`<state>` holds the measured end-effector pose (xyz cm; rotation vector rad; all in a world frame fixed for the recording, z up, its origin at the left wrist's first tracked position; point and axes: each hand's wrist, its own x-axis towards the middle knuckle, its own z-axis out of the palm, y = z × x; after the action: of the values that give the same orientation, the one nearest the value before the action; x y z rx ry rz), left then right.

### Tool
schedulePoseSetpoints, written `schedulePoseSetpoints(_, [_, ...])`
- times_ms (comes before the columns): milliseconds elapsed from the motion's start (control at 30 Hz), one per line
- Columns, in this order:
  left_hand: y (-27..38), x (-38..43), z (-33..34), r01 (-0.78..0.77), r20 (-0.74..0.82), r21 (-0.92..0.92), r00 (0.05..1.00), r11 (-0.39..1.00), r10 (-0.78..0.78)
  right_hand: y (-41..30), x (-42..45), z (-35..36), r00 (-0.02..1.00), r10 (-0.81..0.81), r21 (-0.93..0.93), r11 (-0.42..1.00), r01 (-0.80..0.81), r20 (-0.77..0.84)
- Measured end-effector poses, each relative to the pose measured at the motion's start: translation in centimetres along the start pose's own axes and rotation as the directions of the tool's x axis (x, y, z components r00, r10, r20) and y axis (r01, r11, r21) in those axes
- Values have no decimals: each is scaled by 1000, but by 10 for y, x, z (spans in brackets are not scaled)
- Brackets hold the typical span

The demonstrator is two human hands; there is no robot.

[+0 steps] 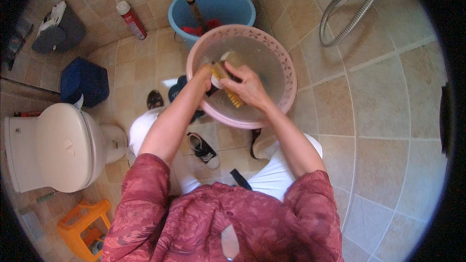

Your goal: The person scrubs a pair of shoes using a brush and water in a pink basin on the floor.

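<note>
My right hand grips a scrub brush with yellow bristles, above the pink plastic basin. Close beside it, my left hand is closed around a dark shoe with white parts, partly covered by the brush and fingers. Motion blur hides where the bristles meet the shoe. Cloudy water fills part of the basin, whose rim has a butterfly pattern. A black canvas sneaker with a white toe lies on the floor between my legs.
Behind the basin stands a blue tub holding a wooden-handled item and something red. A red spray can stands by the wall. Left are a dark blue bin, a toilet and an orange stool. A metal shower hose hangs right.
</note>
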<state>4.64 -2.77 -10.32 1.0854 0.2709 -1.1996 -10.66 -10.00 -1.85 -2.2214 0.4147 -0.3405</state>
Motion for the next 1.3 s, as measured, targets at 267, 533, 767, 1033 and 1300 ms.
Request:
schedulePoseSetpoints(267, [10, 4, -19, 46, -46, 225, 998, 973, -37, 31, 17, 10, 971, 227, -288, 927, -238, -73])
schedulePoseSetpoints(533, [21, -48, 16, 101, 37, 214, 993, 972, -112, 76, 15, 6, 930, 346, -285, 886, -367, -123])
schedulePoseSetpoints(767, [19, -39, 3, 25, 100, 207, 994, 978, -47, 34, 38, 11, 999, -51, -113, 992, 52, 4])
schedulePoseSetpoints(1033, [13, -25, 4, 24, 14, 207, 1000, 978, -27, 64, 70, 19, 960, 250, -420, 863, -280, -126])
schedulePoseSetpoints(1300, [2, -5, -6, -47, 50, 109, 998, 993, 41, 28, 42, 3, 984, 121, -80, 991, -111, 131])
